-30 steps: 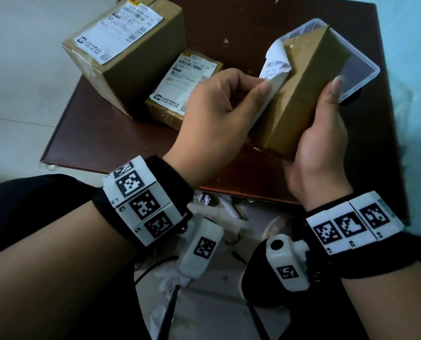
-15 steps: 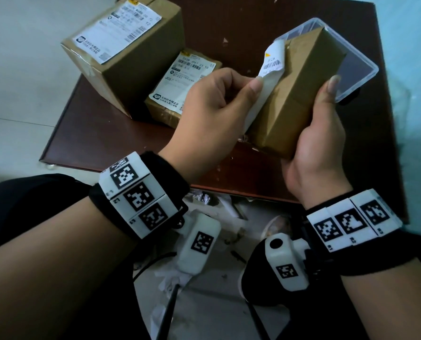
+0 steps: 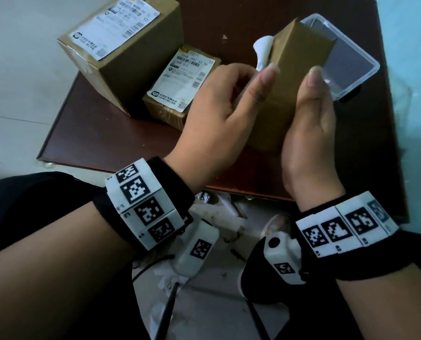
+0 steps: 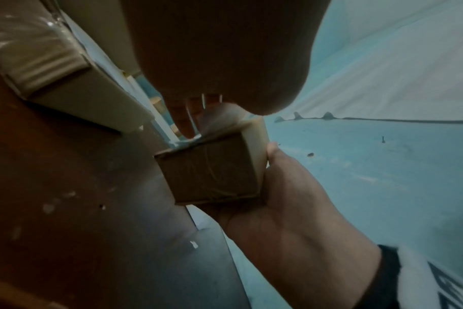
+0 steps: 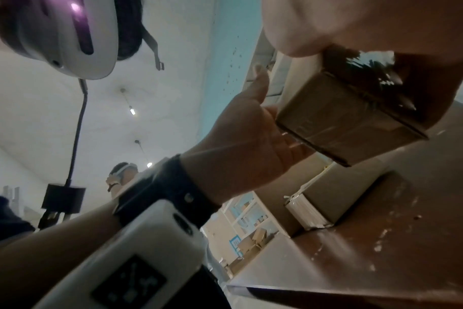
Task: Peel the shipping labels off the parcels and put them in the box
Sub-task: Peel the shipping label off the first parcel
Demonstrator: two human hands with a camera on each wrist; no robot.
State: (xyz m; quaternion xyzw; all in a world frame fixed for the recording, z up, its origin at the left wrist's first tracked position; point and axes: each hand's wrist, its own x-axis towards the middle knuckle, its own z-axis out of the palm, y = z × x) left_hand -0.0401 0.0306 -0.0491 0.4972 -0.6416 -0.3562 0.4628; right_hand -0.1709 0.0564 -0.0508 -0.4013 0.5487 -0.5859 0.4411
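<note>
The right hand (image 3: 307, 133) is curled around the small parcel (image 3: 290, 77), thumb up its near face and fingers wrapped behind, holding it tilted in the air above the table's front edge. The left hand (image 3: 219, 119) is closed on the shipping label (image 3: 263, 51), thumb pressed over the fingers where the white sheet leaves the parcel's left face; the free end of the label curls up white beside the parcel's top corner. How much of the label is still stuck cannot be told, since the hand covers that face.

The main risk, as I judge it, is tearing. A sharp pull away from the cardboard could rip the paper and leave a strip glued on. A low, slow peel along the face seems safer. The curled end could also fold onto itself and stick, or cling to the fingers at the moment of dropping it.

The right hand holds only the lower part of the parcel, so a hard tug could twist the parcel out of its grasp, over the front edge and down to the littered floor.

The clear plastic box (image 3: 351, 67) sits at the table's far right corner, just behind the held parcel; a swing of the parcel could knock it toward that edge. Two more parcels wait along the far left side, the large parcel (image 3: 121, 52) and the flat parcel (image 3: 180, 84) touching each other, both with labels still on.
</note>
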